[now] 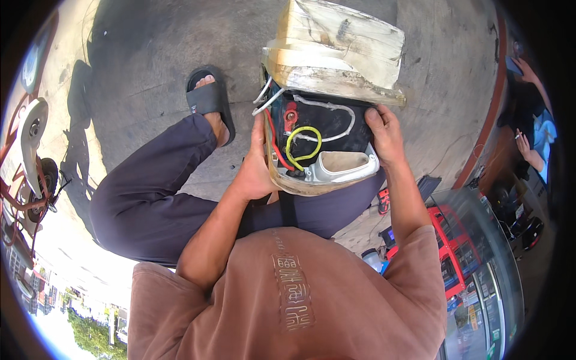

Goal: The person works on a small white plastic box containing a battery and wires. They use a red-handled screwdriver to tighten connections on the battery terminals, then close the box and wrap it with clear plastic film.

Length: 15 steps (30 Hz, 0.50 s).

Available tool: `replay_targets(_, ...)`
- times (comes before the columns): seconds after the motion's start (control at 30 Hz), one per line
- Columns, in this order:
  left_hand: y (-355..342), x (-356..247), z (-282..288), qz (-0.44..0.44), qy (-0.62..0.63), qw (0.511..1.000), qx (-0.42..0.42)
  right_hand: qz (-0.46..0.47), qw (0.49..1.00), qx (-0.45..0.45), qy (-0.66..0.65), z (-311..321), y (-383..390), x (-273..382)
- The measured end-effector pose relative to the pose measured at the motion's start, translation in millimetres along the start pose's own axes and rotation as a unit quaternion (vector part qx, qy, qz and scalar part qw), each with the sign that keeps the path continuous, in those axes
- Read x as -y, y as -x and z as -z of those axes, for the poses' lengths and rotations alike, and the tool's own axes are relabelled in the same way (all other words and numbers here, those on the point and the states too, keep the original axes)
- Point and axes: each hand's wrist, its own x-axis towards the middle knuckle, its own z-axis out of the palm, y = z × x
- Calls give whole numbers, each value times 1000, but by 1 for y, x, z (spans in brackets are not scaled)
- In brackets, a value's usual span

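Between my two hands is a battery pack (354, 129) with an exposed black end, resting over my lap. A worn cream cover wrapped in clear tape (336, 48) forms its far part. Red, yellow and white wires (305, 133) loop across the black face near a red terminal. A grey-white plastic handle piece (354, 165) sits at the near edge. My left hand (255, 171) is closed against the pack's left side, fingers partly hidden beneath. On the right side my right hand (386, 135) grips its edge, thumb on top.
Concrete floor (144, 54) lies around my sandalled foot (210, 102). At the right stand a glass display case (480, 240) and a red frame (447, 246); a red-and-black meter-like tool (383, 200) lies nearer. Another person's hand (528, 150) holds a cigarette at the far right. A wheeled vehicle (36, 162) stands left.
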Motion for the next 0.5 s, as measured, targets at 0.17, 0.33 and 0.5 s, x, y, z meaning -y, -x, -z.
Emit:
replay_targets(0.17, -1, -4, -2, 1, -39, 999, -29, 19, 994, -39, 104, 9, -4, -5)
replay_targets(0.33, 3, -15, -4, -50, -151, 986, -57, 67, 992, -37, 104, 3, 7, 0)
replay_targets(0.5, 3, -37, -3, -237, -362, 896, -104, 68, 991, -75, 83, -2, 3, 3)
